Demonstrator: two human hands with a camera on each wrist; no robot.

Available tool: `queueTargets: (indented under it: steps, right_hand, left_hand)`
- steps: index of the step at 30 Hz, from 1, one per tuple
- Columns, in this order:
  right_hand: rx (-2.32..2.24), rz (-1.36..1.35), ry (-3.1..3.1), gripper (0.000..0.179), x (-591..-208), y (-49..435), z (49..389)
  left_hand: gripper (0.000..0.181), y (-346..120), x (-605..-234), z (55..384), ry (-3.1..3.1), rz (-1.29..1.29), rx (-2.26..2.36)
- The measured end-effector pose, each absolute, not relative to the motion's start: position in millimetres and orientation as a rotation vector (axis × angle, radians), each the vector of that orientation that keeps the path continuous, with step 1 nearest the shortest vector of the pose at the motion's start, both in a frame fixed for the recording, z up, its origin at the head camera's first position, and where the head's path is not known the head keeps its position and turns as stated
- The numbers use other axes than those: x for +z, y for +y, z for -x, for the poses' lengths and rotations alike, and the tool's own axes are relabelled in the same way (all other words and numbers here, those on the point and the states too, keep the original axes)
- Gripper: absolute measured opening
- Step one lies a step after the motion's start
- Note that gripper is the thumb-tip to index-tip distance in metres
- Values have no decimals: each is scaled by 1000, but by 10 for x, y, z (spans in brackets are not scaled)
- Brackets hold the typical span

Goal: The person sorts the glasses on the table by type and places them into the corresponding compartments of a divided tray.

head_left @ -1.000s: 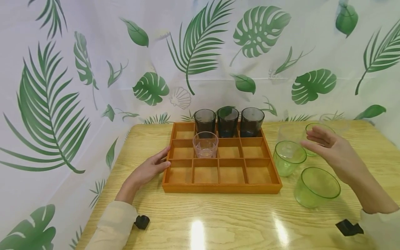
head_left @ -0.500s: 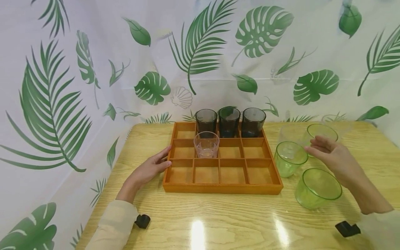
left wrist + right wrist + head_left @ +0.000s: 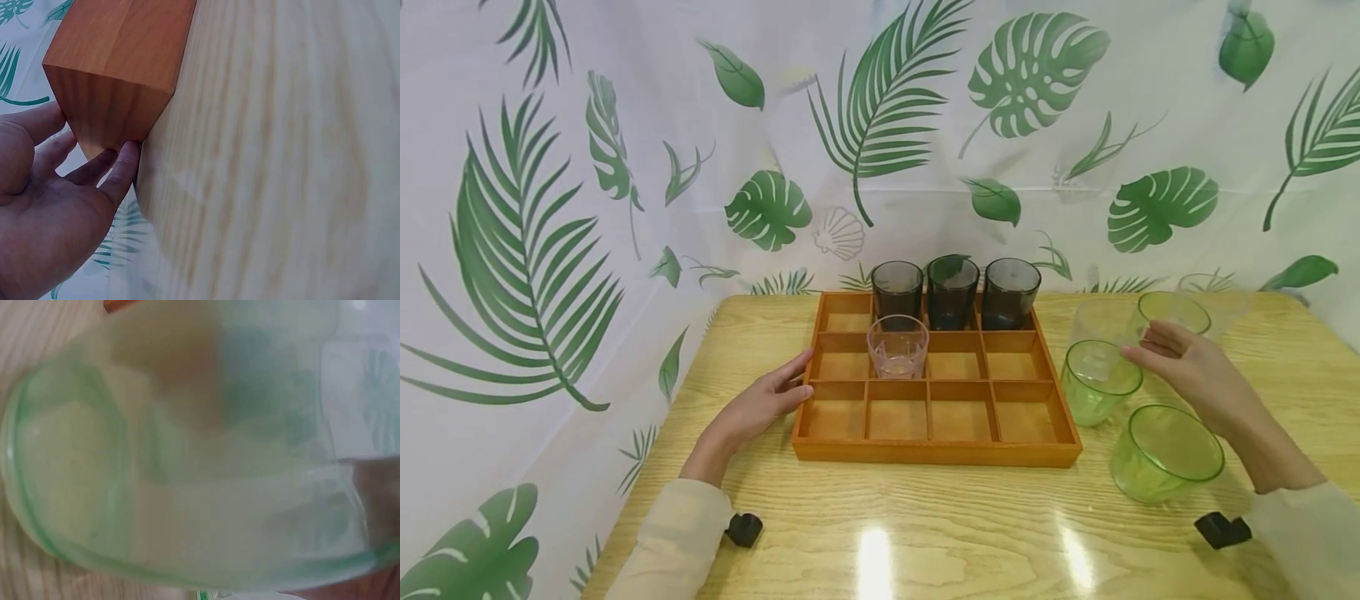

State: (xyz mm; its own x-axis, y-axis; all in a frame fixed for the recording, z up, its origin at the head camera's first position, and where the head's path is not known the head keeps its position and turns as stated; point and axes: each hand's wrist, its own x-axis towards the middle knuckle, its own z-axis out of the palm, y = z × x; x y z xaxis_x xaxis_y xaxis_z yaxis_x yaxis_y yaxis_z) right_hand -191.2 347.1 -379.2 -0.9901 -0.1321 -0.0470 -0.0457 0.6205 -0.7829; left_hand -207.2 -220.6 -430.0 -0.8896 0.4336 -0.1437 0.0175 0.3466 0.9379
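In the head view my left hand (image 3: 760, 408) touches the left side of a wooden divided tray (image 3: 936, 452). The left wrist view shows that hand's fingertips (image 3: 128, 150) against the tray's corner (image 3: 119, 94). A clear pinkish glass (image 3: 898, 354) stands in the tray's middle row, and three dark glasses stand at its back, the centre one (image 3: 952, 293) among them. My right hand (image 3: 1195, 375) is beside a green glass (image 3: 1093, 396), thumb near its rim, fingers loosely bent. A green glass (image 3: 150, 506) fills the right wrist view, blurred; contact cannot be told.
Nearer the front right stands another green glass (image 3: 1161, 467). A further green glass (image 3: 1176, 310) is partly behind my right hand, with faint clear glasses beside it. A leaf-patterned cloth (image 3: 925, 217) hangs behind the wooden table (image 3: 970, 533).
My right hand has come lower and slightly left, closer to the nearer green glass by the tray. The left hand stays at the tray's side. The camera view has shifted slightly.
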Motion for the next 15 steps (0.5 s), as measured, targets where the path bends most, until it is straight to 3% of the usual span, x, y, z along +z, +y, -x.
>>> queueTargets:
  steps: [15]
  right_hand:
    - [-1144, 222, 2750, 94, -3722, 3423, 2206]
  left_hand:
    - [70, -2204, -4301, 2079, 2234, -399, 1570]
